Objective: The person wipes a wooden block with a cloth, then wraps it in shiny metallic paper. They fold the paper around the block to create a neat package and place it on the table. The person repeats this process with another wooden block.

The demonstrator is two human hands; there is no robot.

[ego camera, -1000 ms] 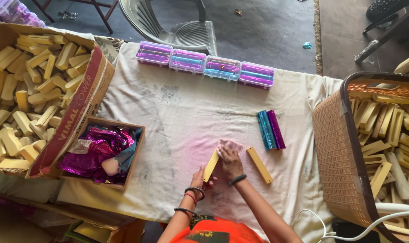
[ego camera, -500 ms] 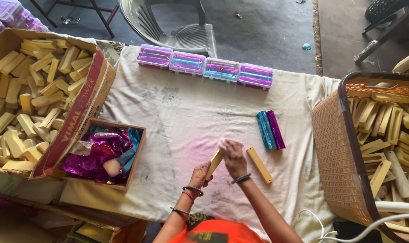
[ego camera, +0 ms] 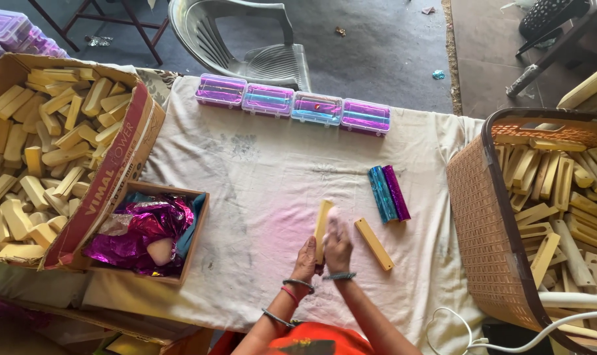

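Two hands: both meet on one yellow block [ego camera: 322, 220] at the near middle of the white cloth [ego camera: 246, 164].
Left hand [ego camera: 305, 261]: fingers wrapped around the lower end of the yellow block, bangles on the wrist.
Right hand [ego camera: 338, 246]: pressed against the right side of the same block, fingers curled on it; something pale pink shows at the fingertips, too blurred to name.
Yellow block: stands on end, tilted a little, touching the cloth between the two hands.
Second yellow block [ego camera: 373, 244]: lies flat on the cloth just right of the right hand, apart from it.
Foil-wrapped bars [ego camera: 388, 193]: one blue and one purple, side by side and touching, beyond the second block on the cloth.
Small cardboard box [ego camera: 140, 235]: on the cloth's left edge, holds crumpled purple foil [ego camera: 134, 230].
Large cardboard box [ego camera: 55, 151]: left of the cloth, heaped with bare yellow blocks.
Basket [ego camera: 482, 217]: brown, right of the cloth, also full of yellow blocks.
Clear plastic cases [ego camera: 292, 105]: four in a row along the cloth's far edge, pink and blue inside.
Plastic chair [ego camera: 252, 39]: grey, on the floor beyond the cases.
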